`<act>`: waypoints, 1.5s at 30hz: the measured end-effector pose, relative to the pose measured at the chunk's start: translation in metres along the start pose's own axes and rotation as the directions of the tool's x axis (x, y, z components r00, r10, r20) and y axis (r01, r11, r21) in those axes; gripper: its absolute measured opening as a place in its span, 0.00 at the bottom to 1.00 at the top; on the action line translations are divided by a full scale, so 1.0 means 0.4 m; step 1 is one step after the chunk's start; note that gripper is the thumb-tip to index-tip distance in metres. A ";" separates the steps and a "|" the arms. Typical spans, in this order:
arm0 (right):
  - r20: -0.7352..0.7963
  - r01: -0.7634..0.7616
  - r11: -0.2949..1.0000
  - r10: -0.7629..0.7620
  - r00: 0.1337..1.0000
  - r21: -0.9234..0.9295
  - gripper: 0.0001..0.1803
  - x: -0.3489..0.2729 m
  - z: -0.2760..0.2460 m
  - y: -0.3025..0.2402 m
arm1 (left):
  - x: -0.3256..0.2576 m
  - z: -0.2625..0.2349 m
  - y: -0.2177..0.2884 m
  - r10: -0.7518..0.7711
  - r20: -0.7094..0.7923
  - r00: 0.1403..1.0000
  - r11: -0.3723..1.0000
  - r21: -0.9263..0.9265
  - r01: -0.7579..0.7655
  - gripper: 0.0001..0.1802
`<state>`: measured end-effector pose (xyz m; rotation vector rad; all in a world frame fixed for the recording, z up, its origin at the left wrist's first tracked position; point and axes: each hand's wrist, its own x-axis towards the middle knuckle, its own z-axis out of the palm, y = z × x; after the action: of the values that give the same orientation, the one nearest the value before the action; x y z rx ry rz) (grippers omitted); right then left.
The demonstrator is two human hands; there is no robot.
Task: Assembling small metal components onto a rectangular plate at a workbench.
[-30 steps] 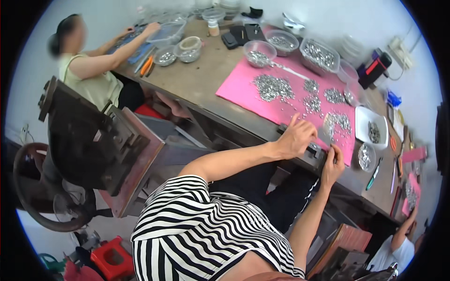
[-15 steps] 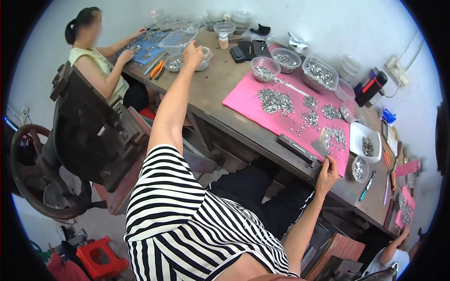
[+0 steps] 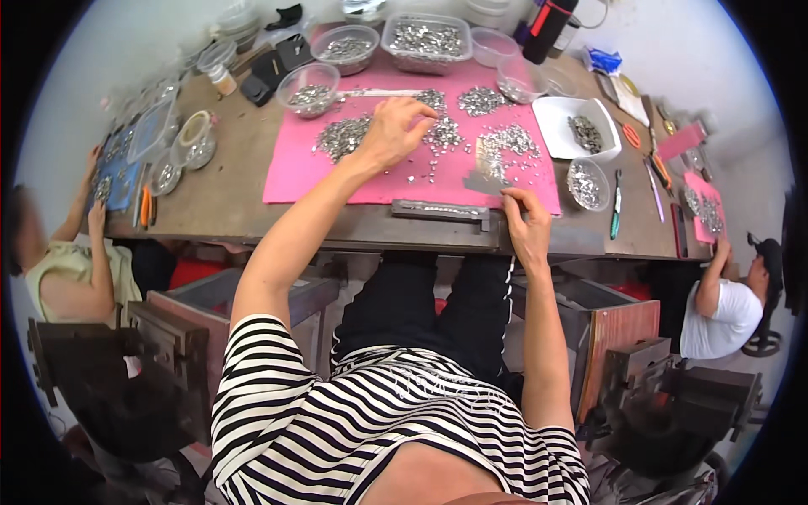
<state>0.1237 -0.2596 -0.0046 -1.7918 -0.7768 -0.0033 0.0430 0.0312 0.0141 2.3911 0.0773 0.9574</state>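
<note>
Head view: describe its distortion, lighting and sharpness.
Head view: strong fisheye, the table edge bows and black corners ring the picture; light is even and soft, with no harsh shadows on the pink mat; left hand and right hand look sharp, while small metal pieces stay too fine to resolve.

Silvery metal bits (image 3: 349,135) on pink mat (image 3: 290,172)

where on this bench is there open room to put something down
Bare brown tabletop lies between the pink mat and the small dishes at the far left. The mat's near-left corner is also clear. Crowded: the mat's middle under the left hand, covered in metal pieces, and the back row of bowls.
</note>
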 end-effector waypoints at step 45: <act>0.274 0.238 0.959 -0.191 0.943 -0.151 0.09 0.383 0.220 -0.004 | -0.115 0.094 0.135 0.043 0.279 0.959 0.999 -0.010 -0.041 0.05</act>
<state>0.2107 -0.1078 0.0209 -1.8927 -1.1906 0.0141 0.0253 -0.0438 -0.0087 2.5073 -0.0819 0.6280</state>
